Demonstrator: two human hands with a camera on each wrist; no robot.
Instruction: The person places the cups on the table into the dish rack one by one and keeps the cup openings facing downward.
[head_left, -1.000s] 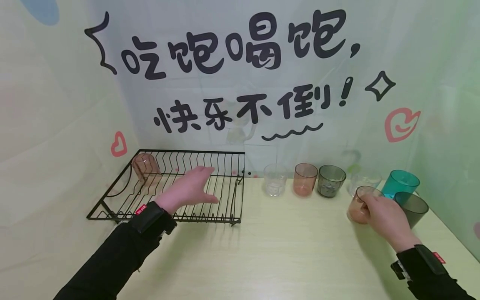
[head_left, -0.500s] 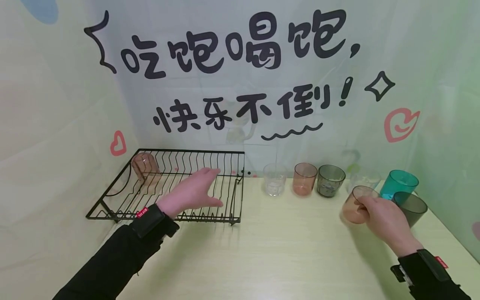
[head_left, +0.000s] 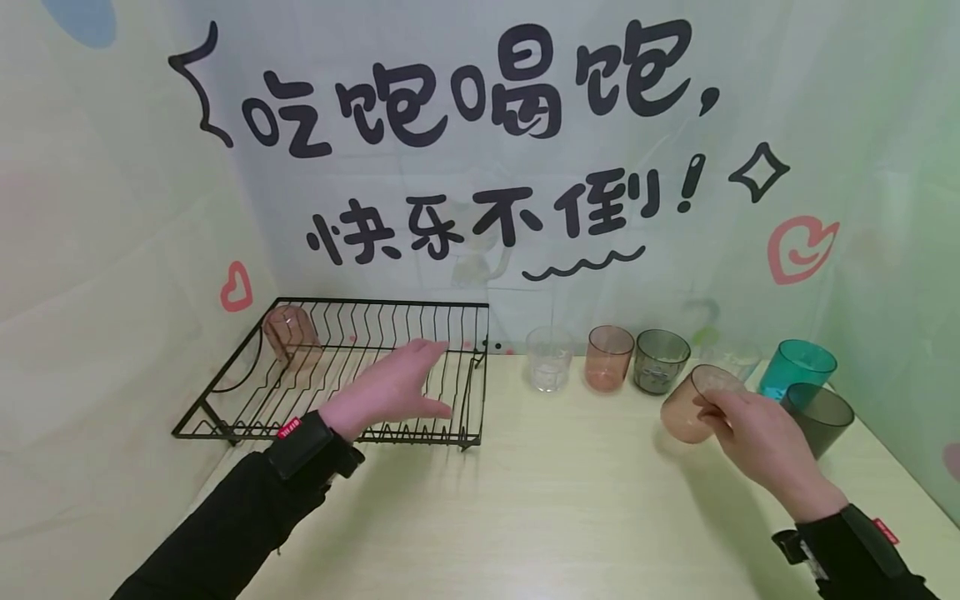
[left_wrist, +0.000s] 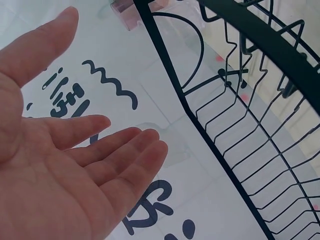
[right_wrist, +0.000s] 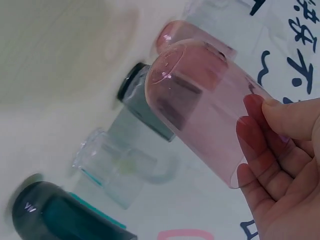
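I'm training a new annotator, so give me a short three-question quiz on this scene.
1. Multiple choice: what colour is the tumbler in the right hand? A) teal B) pink C) gray
2. Fill in the blank: the ___ hand holds nothing, near the black wire rack.
3. True or false: a teal cup stands in that rack.

Key: 1: B; 2: left hand; 3: false.

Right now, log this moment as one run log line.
right hand: holds tilted pink cup | left hand: empty, near black rack | black rack: holds another pink cup
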